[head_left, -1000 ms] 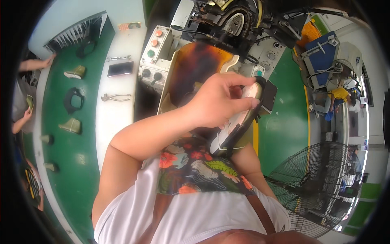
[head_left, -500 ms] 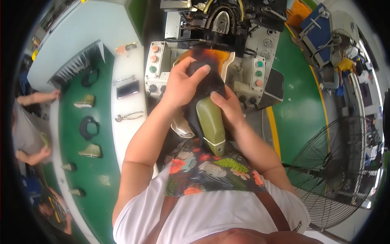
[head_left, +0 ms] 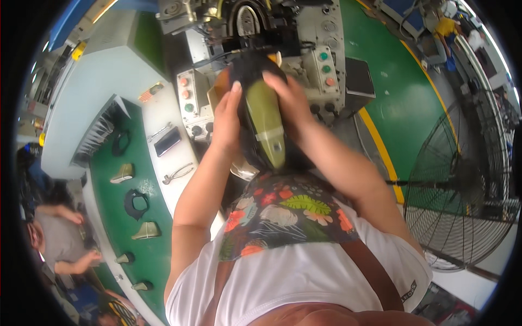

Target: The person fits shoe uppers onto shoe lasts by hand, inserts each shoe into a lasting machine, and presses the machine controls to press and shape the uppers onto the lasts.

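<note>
A green shoe last (head_left: pixel 264 117) with a pale band across it lies sole side up, pointing from my apron toward the machine. A black shoe upper (head_left: pixel 251 68) wraps around its front and sides. My left hand (head_left: pixel 225 117) grips the upper along the left side, thumb pointing forward. My right hand (head_left: pixel 292 103) clasps the right side, with the thumb on the green last near its front. The undersides of both hands' grips are hidden. Just beyond the upper stands a machine (head_left: pixel 247 24) with a shoe-shaped metal part.
Control boxes with coloured buttons stand left (head_left: pixel 190 100) and right (head_left: pixel 328 70). A white ledge holds a phone (head_left: pixel 167 141) and pliers (head_left: pixel 178 173). Farther left, a green conveyor (head_left: pixel 157 271) carries lasts and black uppers, with a person beside it. A large fan (head_left: pixel 462 179) stands right.
My left hand has shifted from the top of the upper to its left side. My right hand has moved forward along the last. The whole view has swung, with the machine now higher up.
</note>
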`<control>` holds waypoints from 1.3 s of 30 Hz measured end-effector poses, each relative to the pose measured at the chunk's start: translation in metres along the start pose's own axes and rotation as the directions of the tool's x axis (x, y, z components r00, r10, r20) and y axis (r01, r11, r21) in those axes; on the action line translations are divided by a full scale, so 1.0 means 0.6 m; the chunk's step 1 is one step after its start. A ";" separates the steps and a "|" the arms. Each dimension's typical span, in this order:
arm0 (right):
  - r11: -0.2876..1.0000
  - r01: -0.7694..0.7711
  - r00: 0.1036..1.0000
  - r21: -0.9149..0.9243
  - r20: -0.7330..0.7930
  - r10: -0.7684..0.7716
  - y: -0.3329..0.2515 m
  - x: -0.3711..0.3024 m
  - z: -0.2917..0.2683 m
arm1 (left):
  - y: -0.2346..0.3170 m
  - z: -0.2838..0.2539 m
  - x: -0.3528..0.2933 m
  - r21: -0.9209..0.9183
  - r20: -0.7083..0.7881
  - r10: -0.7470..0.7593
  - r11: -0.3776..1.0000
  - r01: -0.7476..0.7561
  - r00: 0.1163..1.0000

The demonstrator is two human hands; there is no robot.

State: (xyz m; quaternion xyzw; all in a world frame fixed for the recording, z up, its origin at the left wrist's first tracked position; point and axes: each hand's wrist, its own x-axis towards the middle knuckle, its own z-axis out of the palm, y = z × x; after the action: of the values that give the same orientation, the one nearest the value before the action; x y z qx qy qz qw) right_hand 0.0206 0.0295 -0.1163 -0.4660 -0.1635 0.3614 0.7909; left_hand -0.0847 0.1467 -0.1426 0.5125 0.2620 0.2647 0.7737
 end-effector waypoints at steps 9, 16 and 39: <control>0.998 -0.013 0.977 0.060 -0.211 0.025 0.004 0.172 -0.006 | 0.053 0.094 0.095 0.163 -0.315 0.044 0.987 0.009 0.948; 0.993 0.118 0.973 0.010 -0.199 -0.114 0.002 0.196 0.003 | 0.025 0.060 0.168 0.089 -0.205 0.079 0.994 -0.062 0.976; 0.872 0.326 0.899 -0.365 -0.167 -0.406 0.081 0.286 -0.054 | -0.043 0.040 0.213 0.107 -0.126 0.281 0.957 -0.268 0.951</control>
State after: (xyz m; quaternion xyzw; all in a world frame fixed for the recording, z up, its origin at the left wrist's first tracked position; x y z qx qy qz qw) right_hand 0.1371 0.1488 -0.1880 -0.5909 -0.2109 0.1133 0.7704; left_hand 0.0277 0.2091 -0.1755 0.5578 0.2533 0.3932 0.6856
